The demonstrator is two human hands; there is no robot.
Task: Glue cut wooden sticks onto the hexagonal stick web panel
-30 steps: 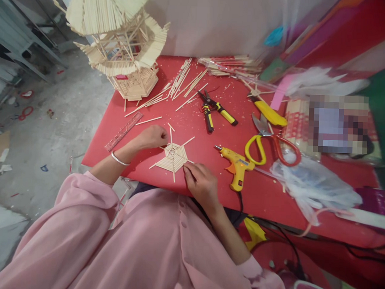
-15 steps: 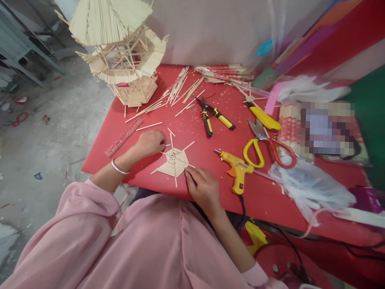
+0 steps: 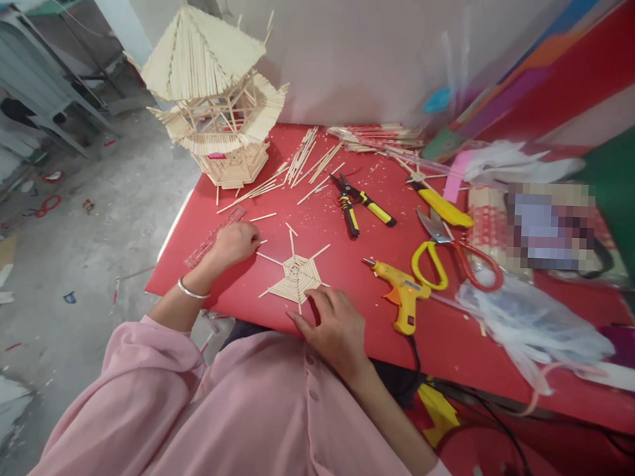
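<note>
A flat hexagonal web of thin wooden sticks (image 3: 296,279) lies near the table's front edge, with spokes poking out around it. My left hand (image 3: 237,242) is to the left of it, apart from the web, fingers pinched on a short wooden stick (image 3: 263,242) whose end shows past the fingertips. At the web's lower right edge, my right hand (image 3: 338,329) rests with thumb and forefinger spread apart; the forefinger seems to touch the web. A clear ruler (image 3: 205,244) lies partly behind my left hand. One loose stick (image 3: 263,217) lies beyond that hand.
A stick-built pagoda model (image 3: 213,95) stands at the back left. Loose sticks (image 3: 302,156) and cutting pliers (image 3: 358,201) lie mid-table. On the right are a yellow glue gun (image 3: 404,286) with its cord, large scissors (image 3: 442,242), a yellow-handled tool (image 3: 446,206) and plastic bags (image 3: 533,315).
My left hand has moved left, away from the web, with the short stick. My right thumb and forefinger have spread apart at the web's edge. The whole view has shifted slightly.
</note>
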